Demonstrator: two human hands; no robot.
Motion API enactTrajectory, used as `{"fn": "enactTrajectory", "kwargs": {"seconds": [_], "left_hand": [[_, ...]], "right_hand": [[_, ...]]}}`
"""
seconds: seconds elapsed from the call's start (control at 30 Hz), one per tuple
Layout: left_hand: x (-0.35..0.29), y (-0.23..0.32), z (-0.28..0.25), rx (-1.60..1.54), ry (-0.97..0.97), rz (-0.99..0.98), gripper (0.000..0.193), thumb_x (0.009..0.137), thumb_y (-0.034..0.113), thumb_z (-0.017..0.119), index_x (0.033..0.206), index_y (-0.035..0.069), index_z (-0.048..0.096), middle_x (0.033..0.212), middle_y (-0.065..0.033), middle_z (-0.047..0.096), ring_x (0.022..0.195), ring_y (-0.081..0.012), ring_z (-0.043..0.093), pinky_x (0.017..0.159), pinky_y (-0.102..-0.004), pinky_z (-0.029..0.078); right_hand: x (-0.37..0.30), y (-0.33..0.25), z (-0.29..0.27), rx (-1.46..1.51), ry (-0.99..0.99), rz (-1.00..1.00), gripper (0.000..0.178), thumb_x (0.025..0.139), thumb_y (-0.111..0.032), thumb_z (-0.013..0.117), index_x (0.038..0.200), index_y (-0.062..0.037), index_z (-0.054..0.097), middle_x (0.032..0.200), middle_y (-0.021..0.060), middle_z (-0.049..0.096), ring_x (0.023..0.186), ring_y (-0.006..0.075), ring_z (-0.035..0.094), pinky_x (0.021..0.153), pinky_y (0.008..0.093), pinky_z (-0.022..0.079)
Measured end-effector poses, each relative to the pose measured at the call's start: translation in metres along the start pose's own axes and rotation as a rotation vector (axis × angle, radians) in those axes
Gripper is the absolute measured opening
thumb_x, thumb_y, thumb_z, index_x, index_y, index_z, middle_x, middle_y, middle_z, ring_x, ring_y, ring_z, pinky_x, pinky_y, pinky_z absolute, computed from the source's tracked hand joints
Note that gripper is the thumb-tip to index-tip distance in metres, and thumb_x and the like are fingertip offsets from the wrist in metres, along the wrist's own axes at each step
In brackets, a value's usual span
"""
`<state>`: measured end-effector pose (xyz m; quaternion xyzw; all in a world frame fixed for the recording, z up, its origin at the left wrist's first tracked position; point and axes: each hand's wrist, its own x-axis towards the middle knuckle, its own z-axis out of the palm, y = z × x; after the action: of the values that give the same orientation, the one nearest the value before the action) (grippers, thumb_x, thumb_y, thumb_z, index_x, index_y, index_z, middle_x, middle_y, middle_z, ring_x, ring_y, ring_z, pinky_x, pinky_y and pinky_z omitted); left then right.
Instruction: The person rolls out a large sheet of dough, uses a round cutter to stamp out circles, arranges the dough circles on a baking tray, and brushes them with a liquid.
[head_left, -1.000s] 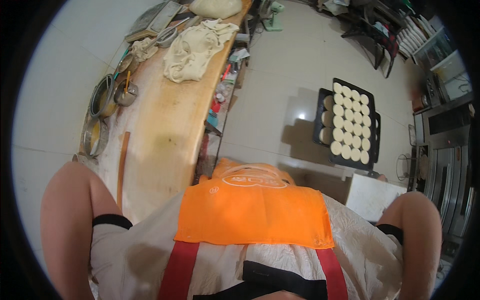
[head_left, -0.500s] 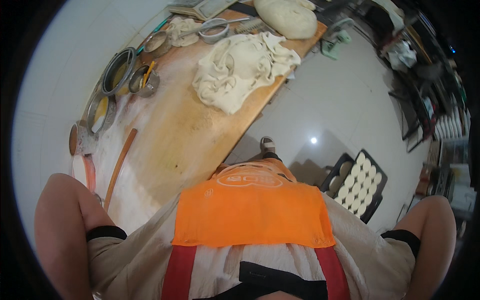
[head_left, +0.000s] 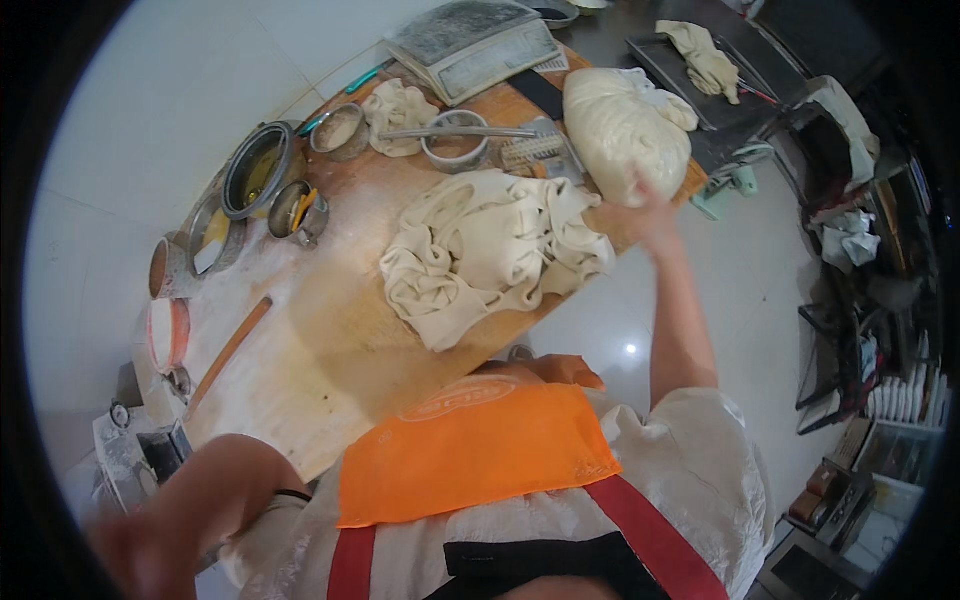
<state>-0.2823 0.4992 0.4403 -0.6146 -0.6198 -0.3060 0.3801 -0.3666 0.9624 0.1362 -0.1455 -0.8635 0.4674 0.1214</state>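
My right hand [head_left: 645, 215] reaches forward to the near side of a large, shiny, rounded lump of dough [head_left: 625, 130] at the table's far right corner. Motion smears its fingers, so I cannot tell if they touch or grip the lump. Just left of that hand, a heap of crumpled, folded dough sheets [head_left: 490, 250] lies along the table's right edge. My left arm is bent at the lower left, smeared at the picture's rim. I cannot make out my left hand there.
On the floury wooden table [head_left: 330, 370] lies a rolling pin [head_left: 230, 355]. Bowls and pots, such as a dark-rimmed pot [head_left: 262, 170], line its left side. A scale [head_left: 470, 50] stands at the back beside a white bowl [head_left: 455, 140]. A dark tray [head_left: 700, 75] sits far right.
The view has shifted forward and to the right along the table. My right arm has swung from beside my body out to the dough lump. The floor tray of dough rounds has left the view.
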Motion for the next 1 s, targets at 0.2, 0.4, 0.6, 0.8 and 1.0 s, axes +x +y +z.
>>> {"fn": "enactTrajectory", "kwargs": {"seconds": [0.2,0.4,0.6,0.8,1.0], "left_hand": [[-0.225,-0.031,0.126,-0.202,0.088,-1.769,0.029,0.086,0.021,0.065,0.108,0.003,0.062,0.09,-0.004,0.064,0.085,-0.014,0.058,0.078,-0.029,0.047],[-0.342,0.01,0.178,-0.216,-0.128,-2.045,0.059,0.088,0.045,0.061,0.131,0.006,0.049,0.118,-0.0126,0.061,0.105,-0.0241,0.06,0.086,-0.0347,0.046],[-0.318,-0.058,0.161,-1.391,0.99,-1.875,0.067,0.093,0.056,0.043,0.137,0.005,0.039,0.132,-0.0178,0.049,0.12,-0.0266,0.05,0.099,-0.0404,0.041],[-0.333,-0.065,0.213,-0.415,-0.056,-1.57,0.091,0.07,0.046,0.075,0.14,0.004,0.034,0.136,-0.0212,0.045,0.126,-0.0334,0.044,0.102,-0.0454,0.039],[-0.289,-0.072,0.223,0.088,-0.488,-1.716,0.098,0.057,0.032,0.081,0.138,-0.001,0.037,0.128,-0.0255,0.05,0.109,-0.0358,0.056,0.092,-0.0403,0.046]], "right_hand": [[-0.035,0.012,0.121,-0.484,0.09,-0.236,0.047,0.069,-0.012,0.069,0.114,-0.0076,0.059,0.114,0.0198,0.058,0.099,0.0336,0.059,0.083,0.0383,0.048],[-0.004,-0.111,0.099,0.183,0.231,-0.016,0.023,0.066,-0.003,0.066,0.089,-0.0048,0.066,0.086,0.0114,0.063,0.08,0.0257,0.062,0.069,0.0329,0.049],[-0.103,-0.203,0.164,0.816,-0.72,-0.501,0.021,0.065,0.0,0.065,0.086,-0.0045,0.066,0.089,0.0073,0.062,0.087,0.0204,0.06,0.076,0.0302,0.047],[-0.116,-0.074,0.183,0.195,-0.261,-0.409,0.032,0.069,-0.003,0.065,0.101,-0.0028,0.063,0.104,0.0131,0.061,0.098,0.0309,0.058,0.085,0.0369,0.047],[-0.151,-0.062,0.159,-0.108,-0.427,-0.549,0.067,0.064,-0.005,0.069,0.128,-0.0018,0.046,0.133,0.0181,0.044,0.122,0.0389,0.041,0.101,0.0486,0.035]]}}
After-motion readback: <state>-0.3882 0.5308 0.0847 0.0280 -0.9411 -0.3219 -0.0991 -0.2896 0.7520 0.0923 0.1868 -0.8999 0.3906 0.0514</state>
